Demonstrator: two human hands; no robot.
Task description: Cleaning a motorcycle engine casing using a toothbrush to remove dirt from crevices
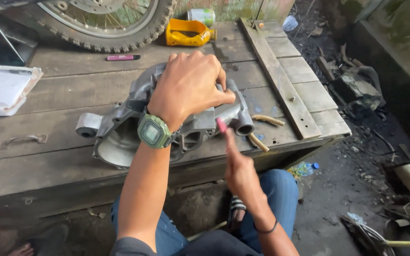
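Note:
A grey cast-metal engine casing [119, 130] lies on a weathered wooden bench [72, 90]. My left hand [188, 85], with a green digital watch on its wrist, is clamped over the casing's upper right part. My right hand [236, 163] rises from below beside the casing's round tube end [244, 127]. It holds a thin pink-tipped tool [221, 124], whose tip sits close to that tube end. The hand is blurred.
A motorcycle wheel [105, 23] rests at the bench's back. Near it lie a yellow container [186, 33], a can [201, 15] and a pink marker [122, 57]. Papers [3, 90] sit far left, two tan hose pieces [266, 120] right of the casing. Scrap litters the ground at right.

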